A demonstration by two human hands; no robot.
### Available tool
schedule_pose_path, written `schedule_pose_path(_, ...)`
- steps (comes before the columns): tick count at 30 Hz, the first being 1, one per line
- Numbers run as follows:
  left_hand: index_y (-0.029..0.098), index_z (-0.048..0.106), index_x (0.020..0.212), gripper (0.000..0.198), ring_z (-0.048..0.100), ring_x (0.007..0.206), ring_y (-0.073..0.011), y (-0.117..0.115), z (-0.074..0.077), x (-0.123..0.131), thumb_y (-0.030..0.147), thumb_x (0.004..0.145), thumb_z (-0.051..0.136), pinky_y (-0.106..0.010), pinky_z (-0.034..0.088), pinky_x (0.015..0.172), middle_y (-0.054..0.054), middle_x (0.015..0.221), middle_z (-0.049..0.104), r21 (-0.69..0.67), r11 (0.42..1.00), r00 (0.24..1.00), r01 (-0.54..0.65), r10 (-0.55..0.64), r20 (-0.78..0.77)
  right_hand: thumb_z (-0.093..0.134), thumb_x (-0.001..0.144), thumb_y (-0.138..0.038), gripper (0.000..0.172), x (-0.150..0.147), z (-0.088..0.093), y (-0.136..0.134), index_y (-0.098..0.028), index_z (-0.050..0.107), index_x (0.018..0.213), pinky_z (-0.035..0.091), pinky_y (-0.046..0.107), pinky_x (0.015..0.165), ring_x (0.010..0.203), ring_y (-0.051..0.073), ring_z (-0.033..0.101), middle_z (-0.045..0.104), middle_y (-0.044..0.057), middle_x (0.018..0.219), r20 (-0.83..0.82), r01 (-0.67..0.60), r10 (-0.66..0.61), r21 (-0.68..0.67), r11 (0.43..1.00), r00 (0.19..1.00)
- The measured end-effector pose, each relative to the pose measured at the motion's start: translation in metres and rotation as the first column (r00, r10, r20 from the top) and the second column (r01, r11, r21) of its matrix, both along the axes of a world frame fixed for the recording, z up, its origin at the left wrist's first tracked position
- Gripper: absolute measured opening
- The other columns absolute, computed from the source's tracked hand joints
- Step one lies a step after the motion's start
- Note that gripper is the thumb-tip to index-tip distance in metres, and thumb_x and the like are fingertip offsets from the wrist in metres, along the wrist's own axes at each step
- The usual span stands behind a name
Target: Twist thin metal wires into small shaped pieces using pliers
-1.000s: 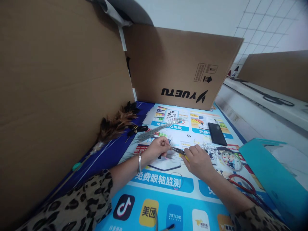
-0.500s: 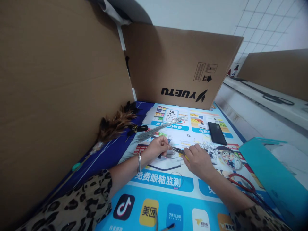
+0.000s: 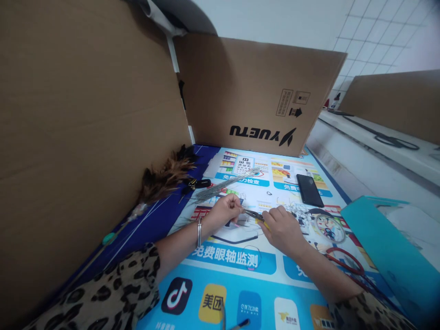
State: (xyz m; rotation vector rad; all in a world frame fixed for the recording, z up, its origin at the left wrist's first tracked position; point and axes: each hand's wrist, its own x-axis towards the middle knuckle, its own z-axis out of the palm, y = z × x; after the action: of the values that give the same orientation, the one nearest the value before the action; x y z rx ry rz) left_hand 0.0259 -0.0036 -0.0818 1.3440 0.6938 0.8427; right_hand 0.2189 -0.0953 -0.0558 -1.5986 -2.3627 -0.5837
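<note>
Yellow-handled needle-nose pliers [image 3: 253,214] are gripped in my right hand [image 3: 282,228], fingers wrapped round the handles. Their jaws point left and meet the fingertips of my left hand [image 3: 231,208]. That hand is closed in a pinch on what looks like a thin wire, mostly hidden by the fingers. Faint thin strands show just below it. Behind my left hand lies a bundle of straight silvery wires [image 3: 228,184]. A dark tool with a black handle [image 3: 199,184] rests left of the bundle.
Brown feathers [image 3: 165,176] lie along the left cardboard wall [image 3: 85,101]. Another cardboard panel [image 3: 254,91] stands at the back. To the right are a black phone [image 3: 310,190], a round clear roll [image 3: 330,228], red-handled scissors [image 3: 345,260] and a teal box [image 3: 388,256].
</note>
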Motion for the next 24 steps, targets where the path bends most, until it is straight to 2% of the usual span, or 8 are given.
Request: schedule_pose_path(24,0.017,0.042,0.075,0.021,0.043,0.04,-0.0037,-0.0023,0.0037,0.0012,0.022,0.068,0.061,-0.015,0.033,0.039,0.008,0.053,0.044,0.002,1.0,1.0,-0.02,0.02,-0.003,0.043,0.085,-0.033,0.021,-0.0013,0.0006,-0.0013,-0.017,0.056,0.086,0.029,0.029,0.066,0.08,0.019,0.042,0.051,0.007,0.076,-0.01,0.007,-0.006,0.008,1.0,1.0)
